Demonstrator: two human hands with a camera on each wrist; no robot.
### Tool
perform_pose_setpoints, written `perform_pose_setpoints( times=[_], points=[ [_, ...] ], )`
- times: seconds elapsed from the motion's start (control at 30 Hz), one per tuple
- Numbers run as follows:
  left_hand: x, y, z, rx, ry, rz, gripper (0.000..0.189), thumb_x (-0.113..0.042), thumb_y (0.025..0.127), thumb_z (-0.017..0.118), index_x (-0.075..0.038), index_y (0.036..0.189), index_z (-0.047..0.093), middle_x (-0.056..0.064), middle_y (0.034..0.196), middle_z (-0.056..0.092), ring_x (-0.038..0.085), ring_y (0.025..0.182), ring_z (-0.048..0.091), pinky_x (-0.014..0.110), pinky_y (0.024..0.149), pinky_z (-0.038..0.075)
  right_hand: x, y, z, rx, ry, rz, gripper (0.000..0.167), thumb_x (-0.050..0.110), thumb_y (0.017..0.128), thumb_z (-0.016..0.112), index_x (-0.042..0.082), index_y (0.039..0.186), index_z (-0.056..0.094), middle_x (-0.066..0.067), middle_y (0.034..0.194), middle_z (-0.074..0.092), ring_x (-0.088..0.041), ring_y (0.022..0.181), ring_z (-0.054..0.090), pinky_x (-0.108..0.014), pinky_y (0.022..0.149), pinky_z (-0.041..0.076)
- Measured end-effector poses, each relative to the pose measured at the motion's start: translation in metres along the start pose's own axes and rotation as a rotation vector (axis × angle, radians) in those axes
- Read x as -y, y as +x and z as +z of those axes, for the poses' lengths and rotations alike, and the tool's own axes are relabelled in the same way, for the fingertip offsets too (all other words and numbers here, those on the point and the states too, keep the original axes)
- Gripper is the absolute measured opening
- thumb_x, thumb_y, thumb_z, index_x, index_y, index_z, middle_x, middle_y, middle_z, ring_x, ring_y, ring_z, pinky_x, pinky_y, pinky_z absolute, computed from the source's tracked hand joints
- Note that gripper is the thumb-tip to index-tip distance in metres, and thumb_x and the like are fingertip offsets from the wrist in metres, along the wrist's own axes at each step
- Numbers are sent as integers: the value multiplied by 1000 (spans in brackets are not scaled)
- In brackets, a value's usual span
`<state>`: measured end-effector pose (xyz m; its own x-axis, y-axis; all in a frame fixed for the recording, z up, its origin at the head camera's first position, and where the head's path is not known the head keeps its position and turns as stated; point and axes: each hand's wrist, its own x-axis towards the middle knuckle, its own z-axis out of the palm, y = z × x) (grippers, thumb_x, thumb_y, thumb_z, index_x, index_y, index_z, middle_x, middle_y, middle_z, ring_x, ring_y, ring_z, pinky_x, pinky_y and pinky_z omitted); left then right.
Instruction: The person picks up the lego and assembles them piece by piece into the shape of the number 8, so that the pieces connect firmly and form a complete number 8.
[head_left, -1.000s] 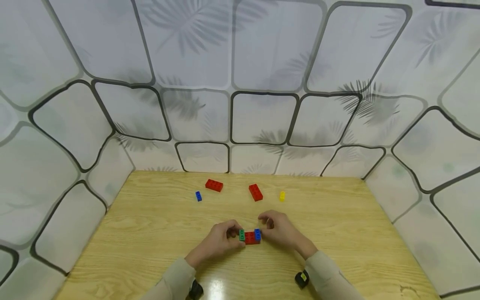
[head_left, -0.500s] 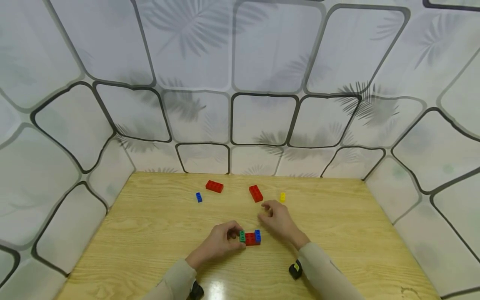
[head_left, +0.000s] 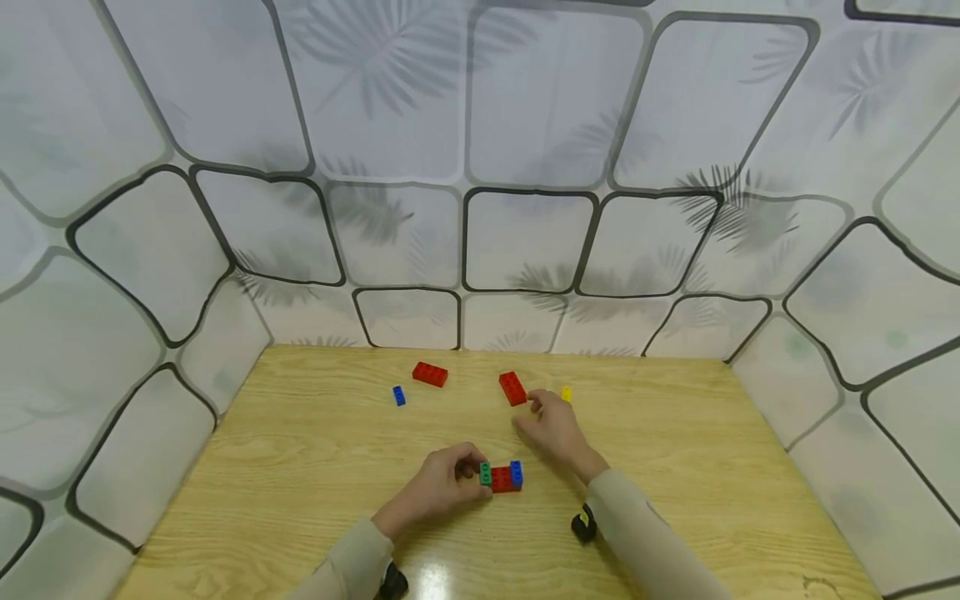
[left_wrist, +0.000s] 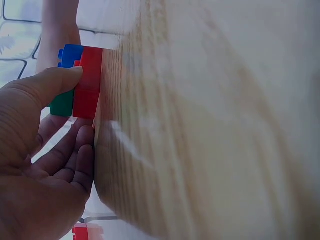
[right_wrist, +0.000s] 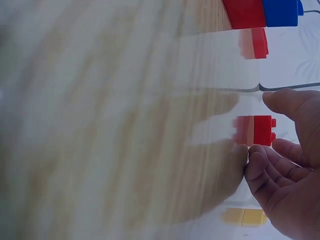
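Observation:
My left hand [head_left: 442, 481] pinches the left end of a red toy building brick [head_left: 502, 480] on the table. On that brick, a green brick [head_left: 485, 474] sits at the left end and a blue brick [head_left: 516, 472] at the right. The left wrist view shows my thumb against the red brick's side [left_wrist: 89, 90]. Farther forward, my right hand [head_left: 555, 429] is just beside a loose red brick [head_left: 512, 388], thumb and fingers apart and nothing between them. Behind its fingers, a small yellow brick [head_left: 566, 393] is partly hidden.
Another loose red brick [head_left: 430, 374] lies toward the back left of the wooden table [head_left: 300, 467]. Near it is a small blue brick [head_left: 399, 395]. A patterned covering [head_left: 525, 242] rises behind the table and along both sides.
My right hand has left the blue brick's side and moved forward, close to the loose red brick and the yellow one. My left hand keeps its grip in the same place.

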<state>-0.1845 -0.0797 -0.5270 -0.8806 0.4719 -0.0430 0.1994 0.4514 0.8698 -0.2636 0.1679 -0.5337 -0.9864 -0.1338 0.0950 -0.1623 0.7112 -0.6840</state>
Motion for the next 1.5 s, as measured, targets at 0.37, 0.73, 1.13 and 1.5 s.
perform_pose_setpoints(
  times=[0.37, 0.73, 1.13, 1.5],
  points=[
    [1, -1, 1, -2, -8, 8, 31, -25, 90, 86, -15, 115, 71, -3, 103, 68, 13, 92, 58, 22, 79, 48, 6, 12, 3, 14, -27, 69, 53, 29, 91, 79, -2, 132, 64, -14, 110, 68, -24, 92, 62, -43, 83, 56],
    [3, 0, 2, -7, 18, 16, 30, -27, 90, 85, -17, 114, 71, -5, 103, 68, 11, 93, 59, 23, 80, 49, 8, 19, 6, -8, -11, 94, 51, 29, 91, 81, -2, 128, 65, -11, 101, 65, -22, 85, 57, -35, 75, 51],
    [3, 0, 1, -4, 27, 30, 30, -27, 90, 85, -17, 114, 71, -5, 102, 68, 9, 91, 58, 22, 79, 49, 7, 23, 8, -34, -38, 98, 44, 28, 93, 79, -2, 123, 68, -11, 96, 64, -23, 83, 56, -36, 73, 50],
    [0, -1, 1, -11, 28, 19, 30, -27, 89, 85, -17, 114, 71, -5, 103, 69, 10, 92, 59, 22, 80, 49, 6, 24, 9, -52, -28, 75, 36, 16, 89, 72, -3, 119, 68, -10, 95, 63, -22, 83, 55, -36, 76, 49]
  ],
)
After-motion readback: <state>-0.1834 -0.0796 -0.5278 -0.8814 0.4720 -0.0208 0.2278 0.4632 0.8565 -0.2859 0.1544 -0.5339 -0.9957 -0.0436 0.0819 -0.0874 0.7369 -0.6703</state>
